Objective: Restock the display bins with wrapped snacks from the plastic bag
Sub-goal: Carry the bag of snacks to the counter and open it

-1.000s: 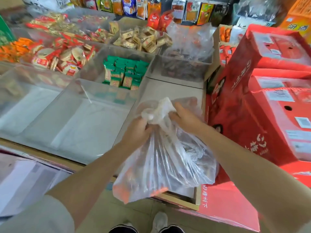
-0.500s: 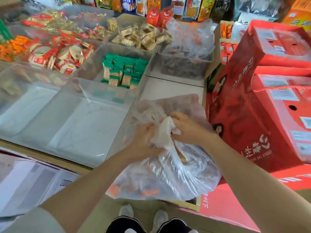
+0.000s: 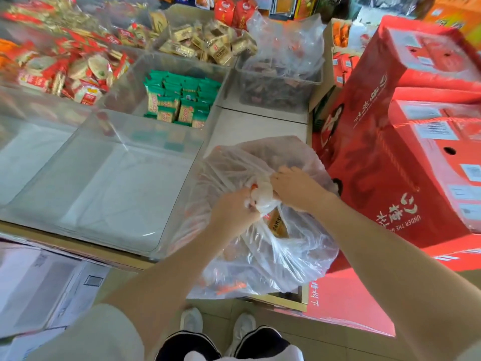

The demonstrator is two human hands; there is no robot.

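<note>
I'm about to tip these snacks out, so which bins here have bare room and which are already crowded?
Bare room: the clear bin directly left of the plastic bag, in front of the green packets, and the bin further left. Crowded: the red-and-white snack bin and the tan packets behind. Both hands grip the bag's neck.

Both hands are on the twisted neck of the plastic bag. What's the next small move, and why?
Probably pull the knot apart to open the bag. The left hand and right hand both pinch the bunched neck of the plastic bag, which looks closed, so the wrapped snacks inside cannot yet go into the empty bin beside it.
</note>
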